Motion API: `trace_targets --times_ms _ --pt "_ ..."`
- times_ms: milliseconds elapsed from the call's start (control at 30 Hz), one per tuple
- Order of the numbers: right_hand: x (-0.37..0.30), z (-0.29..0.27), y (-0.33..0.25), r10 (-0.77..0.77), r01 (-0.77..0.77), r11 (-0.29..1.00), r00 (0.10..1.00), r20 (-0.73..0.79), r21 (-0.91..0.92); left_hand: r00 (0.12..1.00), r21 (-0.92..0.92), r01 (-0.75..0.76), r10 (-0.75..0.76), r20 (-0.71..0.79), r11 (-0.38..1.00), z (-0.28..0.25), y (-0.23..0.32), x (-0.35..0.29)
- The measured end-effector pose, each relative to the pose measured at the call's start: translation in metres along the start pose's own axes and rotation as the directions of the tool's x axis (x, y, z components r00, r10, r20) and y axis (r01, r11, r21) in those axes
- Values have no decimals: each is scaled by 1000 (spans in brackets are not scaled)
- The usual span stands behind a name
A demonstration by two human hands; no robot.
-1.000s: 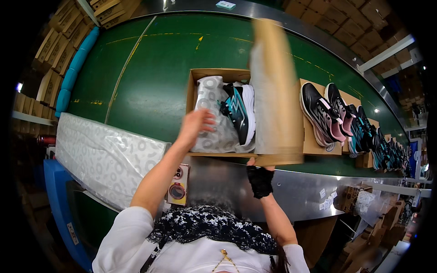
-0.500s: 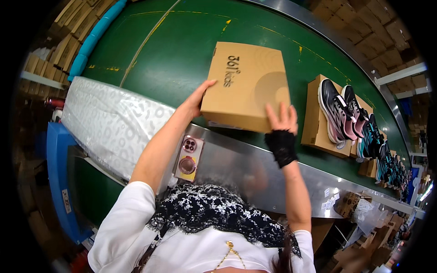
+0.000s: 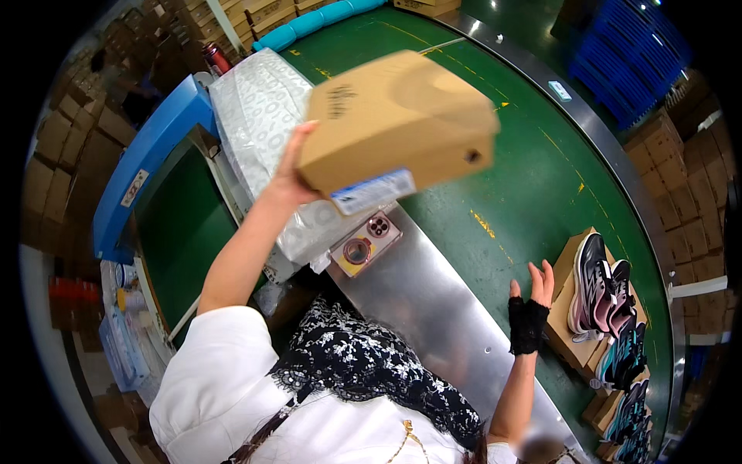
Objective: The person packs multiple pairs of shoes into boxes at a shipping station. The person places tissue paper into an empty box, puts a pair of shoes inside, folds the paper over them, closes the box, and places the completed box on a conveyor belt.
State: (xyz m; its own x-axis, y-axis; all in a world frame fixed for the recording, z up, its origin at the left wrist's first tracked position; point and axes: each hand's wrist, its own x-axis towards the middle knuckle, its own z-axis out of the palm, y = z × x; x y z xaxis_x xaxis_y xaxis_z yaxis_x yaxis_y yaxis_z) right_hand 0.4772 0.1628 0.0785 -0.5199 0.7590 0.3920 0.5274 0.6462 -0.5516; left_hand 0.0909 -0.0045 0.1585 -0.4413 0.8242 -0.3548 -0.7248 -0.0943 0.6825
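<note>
A closed brown cardboard shoebox [image 3: 402,108], tilted and raised over the green belt, is gripped at its left side by my left hand [image 3: 292,170]. A blue-and-white label shows on the side toward me. My right hand [image 3: 532,305], in a black fingerless lace glove, is off the box with its fingers apart, above the belt. Nearest to it is a pair of black sneakers with pink lining [image 3: 599,286], resting on another brown shoebox [image 3: 570,340]. Under the lifted box, a stack of white patterned wrapping paper [image 3: 259,100] lies partly hidden.
A phone [image 3: 365,243] lies on the metal edge [image 3: 433,309] before me. The green belt [image 3: 533,201] curves around to the right, carrying several more shoes on boxes. At the left stands a blue machine frame [image 3: 151,162]. Blue pallets [image 3: 630,54] stand beyond the belt.
My left hand has swung the shoebox up and leftward, tilting it. My right hand has let go and moved right and down. The whole view has turned toward the left.
</note>
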Motion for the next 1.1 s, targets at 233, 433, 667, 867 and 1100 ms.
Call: trace_targets --times_ms 233,433,667,867,1100 --pt "-10 -43 71 81 -119 969 980 -179 -215 770 -14 -393 320 -552 920 -122 52 -14" --pt "-1 -72 100 9 -165 806 964 -267 -568 706 -56 -182 91 -702 982 -167 23 15" --pt "33 -75 102 354 -266 719 935 9 -643 998 814 -34 -31 63 580 54 -142 120" --pt "34 -90 90 192 -150 834 981 25 -531 576 532 -797 98 811 285 228 -220 99" --pt "31 -115 -27 66 -9 981 955 290 -194 610 651 -699 -227 759 296 233 -183 54"
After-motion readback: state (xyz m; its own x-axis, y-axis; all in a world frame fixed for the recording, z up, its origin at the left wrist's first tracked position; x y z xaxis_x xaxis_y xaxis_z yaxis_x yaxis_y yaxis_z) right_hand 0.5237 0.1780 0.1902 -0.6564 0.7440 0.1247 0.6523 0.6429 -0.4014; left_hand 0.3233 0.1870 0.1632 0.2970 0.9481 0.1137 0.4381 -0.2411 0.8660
